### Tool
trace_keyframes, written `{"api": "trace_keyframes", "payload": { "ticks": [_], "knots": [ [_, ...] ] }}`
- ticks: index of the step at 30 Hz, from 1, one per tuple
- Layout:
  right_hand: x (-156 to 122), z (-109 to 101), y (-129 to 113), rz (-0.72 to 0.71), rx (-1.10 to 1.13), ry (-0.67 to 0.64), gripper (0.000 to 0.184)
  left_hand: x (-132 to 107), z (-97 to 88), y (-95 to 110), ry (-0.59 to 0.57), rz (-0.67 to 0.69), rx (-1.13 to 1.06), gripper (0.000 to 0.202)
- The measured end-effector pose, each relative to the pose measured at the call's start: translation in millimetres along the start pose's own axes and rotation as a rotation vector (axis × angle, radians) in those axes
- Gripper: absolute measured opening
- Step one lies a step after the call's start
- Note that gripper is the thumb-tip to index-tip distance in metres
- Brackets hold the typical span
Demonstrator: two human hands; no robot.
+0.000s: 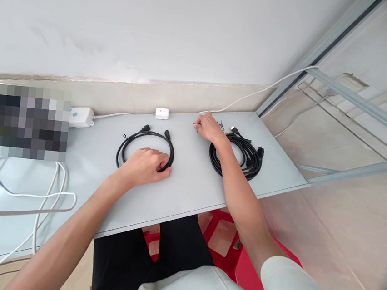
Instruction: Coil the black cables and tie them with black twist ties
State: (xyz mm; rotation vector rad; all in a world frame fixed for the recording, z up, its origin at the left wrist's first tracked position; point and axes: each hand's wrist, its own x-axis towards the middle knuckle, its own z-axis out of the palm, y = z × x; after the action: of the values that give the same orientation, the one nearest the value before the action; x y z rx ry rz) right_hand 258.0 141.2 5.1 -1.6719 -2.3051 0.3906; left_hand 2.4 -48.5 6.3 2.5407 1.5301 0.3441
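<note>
A black cable lies in a single round coil on the light grey tabletop, its two plug ends pointing toward the wall. My left hand is over the coil's near right side, thumb and fingers closed on the cable. Farther back and to the right, my right hand pinches a small, thin black piece that looks like a twist tie. Several similar thin black ties lie just beside that hand. Under my right wrist and forearm sits a thicker pile of coiled black cables with several plugs showing.
A white charger block stands by the wall. To the left are a white power strip, a blurred-out object and loose white cables. A metal frame borders the right end; a red stool is below.
</note>
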Motion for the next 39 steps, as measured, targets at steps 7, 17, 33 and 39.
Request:
{"api": "trace_keyframes", "payload": {
  "ticks": [7,17,33,39],
  "knots": [
    [9,12,-21,-0.224,0.431,0.398,0.015,0,-1.9,5,0.034,-0.086,-0.016,0.030],
    [-4,27,-50,-0.272,0.678,0.242,0.015,0,-16.6,10,0.036,-0.295,-0.557,0.020],
    [-30,38,-86,-0.272,1.004,-0.131,0.012,5,-35.5,10,0.421,-0.506,-1.078,0.045],
    [-40,48,-104,-0.162,1.297,-0.269,0.028,4,-29.7,5,0.415,-0.505,-0.960,0.044]
  ]
}}
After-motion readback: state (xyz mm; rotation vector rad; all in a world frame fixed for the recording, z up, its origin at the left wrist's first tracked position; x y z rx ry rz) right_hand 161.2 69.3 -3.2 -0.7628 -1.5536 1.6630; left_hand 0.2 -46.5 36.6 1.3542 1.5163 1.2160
